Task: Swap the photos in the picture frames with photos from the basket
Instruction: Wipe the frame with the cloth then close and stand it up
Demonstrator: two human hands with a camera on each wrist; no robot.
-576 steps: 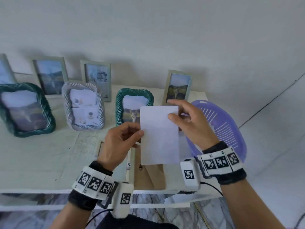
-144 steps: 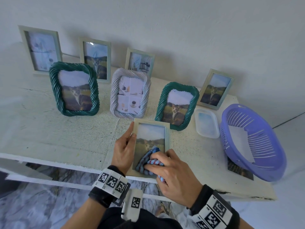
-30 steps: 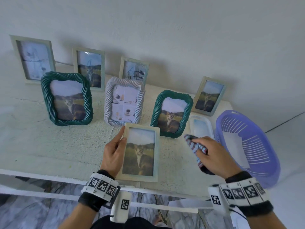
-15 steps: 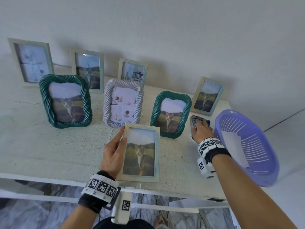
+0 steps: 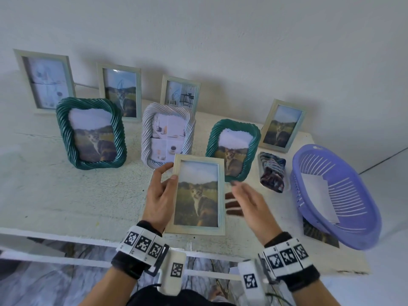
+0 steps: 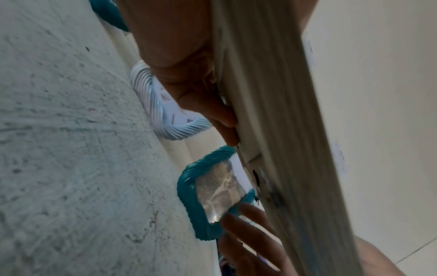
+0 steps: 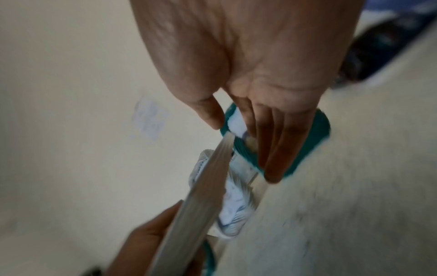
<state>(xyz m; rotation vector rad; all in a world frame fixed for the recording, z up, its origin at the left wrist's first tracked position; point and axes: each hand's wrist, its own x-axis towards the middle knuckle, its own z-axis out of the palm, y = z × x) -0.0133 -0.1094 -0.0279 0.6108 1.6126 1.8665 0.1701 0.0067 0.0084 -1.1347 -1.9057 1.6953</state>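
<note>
A: Two hands are up. Your left hand (image 5: 159, 199) grips the pale frame (image 5: 197, 195) by its left edge, thumb on the front, fingers (image 6: 220, 114) behind. The frame is raised off the worktop (image 5: 66, 195), cat photo facing you.

B: And the right?

A: Your right hand (image 5: 247, 202) hangs just right of the frame with fingers (image 7: 274, 149) loosely straight, holding nothing. It is blurred, and I can't tell whether it touches the frame's edge.

B: Where is the basket?

A: At the right end of the worktop. The purple basket (image 5: 362, 226) holds a white sheet (image 5: 318, 195). A dark print (image 5: 318, 235) lies flat beneath its near edge.

B: What else?

A: A striped cloth (image 5: 272, 171) sits in a small tray left of the basket. Seven other frames stand behind: two green twisted ones (image 5: 90, 133) (image 5: 234, 149), a white twisted one (image 5: 167, 138), four pale ones at the wall.
</note>
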